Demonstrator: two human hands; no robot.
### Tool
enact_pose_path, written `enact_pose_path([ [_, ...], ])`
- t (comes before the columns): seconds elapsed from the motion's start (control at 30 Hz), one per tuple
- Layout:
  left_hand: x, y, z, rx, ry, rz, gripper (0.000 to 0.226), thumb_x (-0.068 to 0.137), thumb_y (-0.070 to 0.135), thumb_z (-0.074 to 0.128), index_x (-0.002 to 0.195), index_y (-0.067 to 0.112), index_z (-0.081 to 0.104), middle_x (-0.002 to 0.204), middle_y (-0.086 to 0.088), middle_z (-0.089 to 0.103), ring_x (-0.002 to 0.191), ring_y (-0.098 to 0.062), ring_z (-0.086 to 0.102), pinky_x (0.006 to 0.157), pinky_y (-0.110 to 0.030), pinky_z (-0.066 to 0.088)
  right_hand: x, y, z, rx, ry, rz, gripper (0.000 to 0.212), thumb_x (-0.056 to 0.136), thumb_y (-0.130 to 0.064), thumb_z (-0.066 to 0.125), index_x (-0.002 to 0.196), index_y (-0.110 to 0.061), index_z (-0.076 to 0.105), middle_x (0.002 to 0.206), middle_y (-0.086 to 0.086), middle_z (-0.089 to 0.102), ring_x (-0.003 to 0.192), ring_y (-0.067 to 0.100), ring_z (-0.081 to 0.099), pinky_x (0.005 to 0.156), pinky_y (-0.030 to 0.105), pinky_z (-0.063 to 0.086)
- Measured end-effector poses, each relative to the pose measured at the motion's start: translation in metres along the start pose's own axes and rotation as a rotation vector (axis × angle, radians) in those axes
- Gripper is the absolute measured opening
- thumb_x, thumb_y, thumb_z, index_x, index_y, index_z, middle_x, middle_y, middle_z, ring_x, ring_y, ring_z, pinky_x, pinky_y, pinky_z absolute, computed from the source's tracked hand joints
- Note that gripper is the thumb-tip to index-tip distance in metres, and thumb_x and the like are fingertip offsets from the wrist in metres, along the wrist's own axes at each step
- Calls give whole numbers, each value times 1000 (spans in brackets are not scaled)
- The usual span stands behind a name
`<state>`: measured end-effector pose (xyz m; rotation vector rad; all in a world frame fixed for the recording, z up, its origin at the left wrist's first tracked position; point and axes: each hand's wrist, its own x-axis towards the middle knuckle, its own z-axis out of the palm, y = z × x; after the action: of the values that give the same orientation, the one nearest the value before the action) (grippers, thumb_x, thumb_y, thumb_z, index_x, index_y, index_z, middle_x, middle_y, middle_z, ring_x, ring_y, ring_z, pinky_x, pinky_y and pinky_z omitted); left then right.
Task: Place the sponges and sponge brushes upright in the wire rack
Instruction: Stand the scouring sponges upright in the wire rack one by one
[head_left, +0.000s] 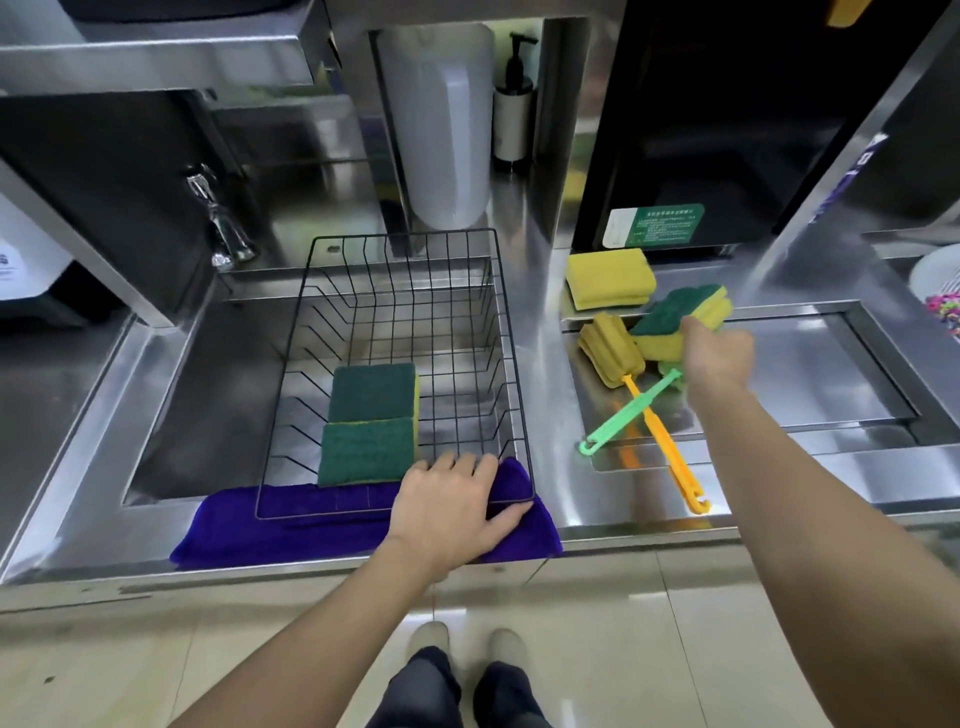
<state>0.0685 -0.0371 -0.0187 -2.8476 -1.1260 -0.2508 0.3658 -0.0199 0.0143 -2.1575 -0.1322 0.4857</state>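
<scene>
My left hand (451, 512) lies flat, fingers spread, on the near right corner of the rack (405, 291), pressing the rim; it grips nothing. The rack is black wire and sits over the sink (208, 415), its near edge resting on a blue cloth (322, 530) draped over the counter lip.

Two sponges stand on edge inside the rack near its front, green scrub faces toward the left: the front sponge (368, 451) touches the rear sponge (374, 391) just behind it.

My right hand (718, 358) is raised above the tray (810, 384) to the right of the rack. Its fingers are closed around one end of a held sponge (675, 317), green face up, yellow body below, tilted and lifted clear of the tray.

A yellow sponge stack (609, 278) lies flat on the counter behind the tray. On the tray, the orange brush (613, 349) lies with its yellow foam head at the rear left and its handle running toward me past the tray edge. The green brush (626, 413) crosses over that handle; its head is hidden under my right hand.
</scene>
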Motion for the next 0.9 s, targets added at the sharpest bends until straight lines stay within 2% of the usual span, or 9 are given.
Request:
enact_pose_path([
  [0.1,-6,-11,3,17,54,0,52,79,63,39,70,15,58,60,-2,62,57,-23,60,49,-29,43,-8,-9,1,-39,-66,-21,45,68,-53,58,90,-14,55,84,3,59,96,33,61,99,56,41],
  [0.27,-18,-22,6,18,132,32,48,82,59,46,73,13,59,64,-3,61,60,-25,58,52,-33,45,11,-4,13,-171,-69,-51,61,56,-57,57,98,-12,59,96,10,68,91,35,64,89,56,48],
  [0.37,-24,-30,5,41,182,10,47,81,58,50,76,13,60,68,-2,60,64,-24,56,59,-33,44,-11,-23,13,-131,56,-80,64,61,-54,56,107,-9,56,108,12,64,103,37,60,98,52,37],
  [0.47,-26,-34,6,64,203,6,47,80,59,50,76,13,60,71,-2,59,67,-24,54,63,-35,41,-29,-39,6,-14,163,-269,56,75,-35,59,121,-5,48,127,15,50,114,32,52,101,41,33],
  [0.5,-28,-38,6,74,208,-1,47,79,59,50,75,13,59,71,-2,59,67,-24,53,63,-36,40,-35,-44,7,79,122,-335,54,77,-28,59,124,-4,46,125,14,49,110,28,52,97,30,37],
  [0.57,-31,-46,6,90,211,-21,47,78,58,49,75,12,59,70,-3,58,67,-25,53,64,-36,40,-49,-57,13,301,5,-392,47,80,-18,58,123,-7,43,111,6,50,92,17,53,70,6,41],
  [0.6,-31,-50,6,91,211,-36,47,78,58,50,74,12,59,70,-3,58,66,-25,53,63,-36,41,-56,-65,19,388,-44,-405,40,80,-15,58,117,-10,43,105,2,49,84,12,51,60,2,40],
  [0.7,-34,-57,6,83,214,-78,48,79,59,52,73,12,59,68,-3,58,64,-25,54,58,-34,43,-77,-81,45,464,-196,-420,25,81,-10,58,103,-15,48,95,-1,50,74,5,50,58,2,38],
  [0.9,-36,-55,9,51,237,-113,47,79,59,53,73,12,59,69,-3,58,64,-23,55,53,-30,42,-116,-79,110,277,-533,-463,32,83,-2,58,114,-2,58,98,2,56,75,1,51,58,1,42],
])
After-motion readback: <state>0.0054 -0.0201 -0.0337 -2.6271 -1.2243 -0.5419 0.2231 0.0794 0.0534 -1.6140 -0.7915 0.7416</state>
